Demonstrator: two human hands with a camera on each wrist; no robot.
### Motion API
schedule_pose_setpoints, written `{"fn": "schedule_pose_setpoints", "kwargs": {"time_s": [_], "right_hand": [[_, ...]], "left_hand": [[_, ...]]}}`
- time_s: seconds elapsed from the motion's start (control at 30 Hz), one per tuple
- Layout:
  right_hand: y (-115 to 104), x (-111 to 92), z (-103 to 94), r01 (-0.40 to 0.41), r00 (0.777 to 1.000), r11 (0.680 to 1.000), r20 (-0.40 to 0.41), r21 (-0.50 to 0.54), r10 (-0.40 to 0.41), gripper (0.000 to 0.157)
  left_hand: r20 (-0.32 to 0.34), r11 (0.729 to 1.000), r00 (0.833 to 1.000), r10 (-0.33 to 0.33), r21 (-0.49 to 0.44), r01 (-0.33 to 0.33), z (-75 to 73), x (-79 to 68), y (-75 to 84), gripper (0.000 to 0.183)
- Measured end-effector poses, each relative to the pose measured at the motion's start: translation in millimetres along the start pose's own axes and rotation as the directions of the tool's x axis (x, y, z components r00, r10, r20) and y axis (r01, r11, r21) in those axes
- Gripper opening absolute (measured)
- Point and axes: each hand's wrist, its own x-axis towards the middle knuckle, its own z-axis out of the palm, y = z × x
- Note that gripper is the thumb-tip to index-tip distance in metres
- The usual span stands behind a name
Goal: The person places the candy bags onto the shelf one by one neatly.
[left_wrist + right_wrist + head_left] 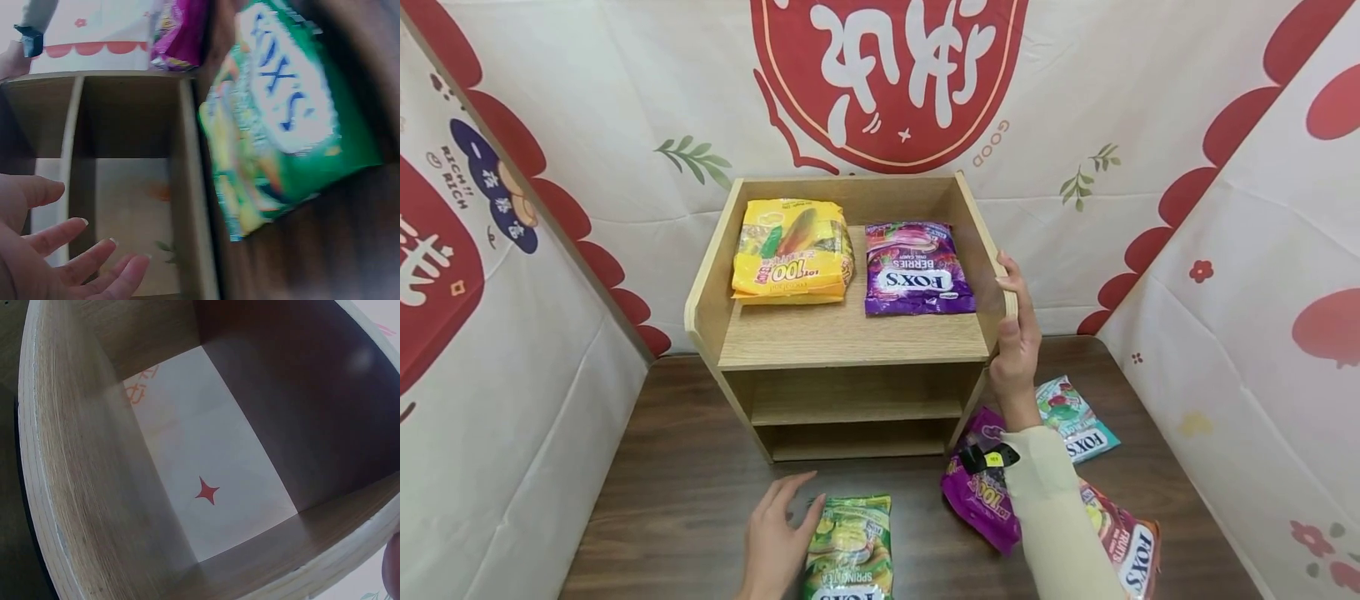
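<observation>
A small wooden shelf stands on the table, an upper board with sides above two lower compartments. My right hand grips its right side panel, thumb in front and fingers over the edge. In the right wrist view a fingertip shows at the panel edge, beside an open compartment. My left hand, fingers spread and holding nothing, hovers at the left edge of a green Spring Tea candy bag. The left wrist view has this hand before the compartments, with the green bag to the right.
On the upper board lie a yellow candy bag at left and a purple Berries bag at right. Beside and under my right forearm are a magenta bag, a teal bag and a red Fruits bag. Printed cloth walls enclose the table.
</observation>
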Motion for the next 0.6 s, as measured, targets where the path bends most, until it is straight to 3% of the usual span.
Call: {"fn": "schedule_pose_setpoints", "kwargs": {"time_s": [0.1,0.2,0.27,0.43,0.5,0.6], "right_hand": [[-1,1,0.5,0.000,1.000,1.000,-0.002,-0.014,0.000,0.062],[-2,2,1.1,0.007,1.000,1.000,-0.002,-0.015,-0.007,0.062],[-5,3,2.2,0.015,1.000,1.000,-0.003,-0.012,-0.015,0.062],[-21,7,9.8,0.025,1.000,1.000,-0.003,-0.007,-0.025,0.062],[-26,8,12.5,0.024,1.000,1.000,-0.002,-0.005,-0.024,0.062],[-29,8,13.8,0.017,1.000,1.000,0.000,-0.004,-0.017,0.063]], "left_hand": [[0.087,0.994,0.991,-0.104,0.054,0.100,4.6,-8.7,-7.3,0.031],[0.155,0.976,0.972,-0.174,0.157,0.150,12.5,-19.5,-14.8,0.039],[0.206,0.957,0.951,-0.230,0.224,0.183,18.5,-25.5,-19.4,0.046],[0.291,0.905,0.872,-0.393,0.293,0.309,31.4,-33.7,-27.7,0.061],[0.300,0.892,0.854,-0.425,0.301,0.337,35.7,-35.9,-29.9,0.065],[0.304,0.886,0.848,-0.435,0.312,0.343,39.9,-38.8,-31.5,0.069]]}}
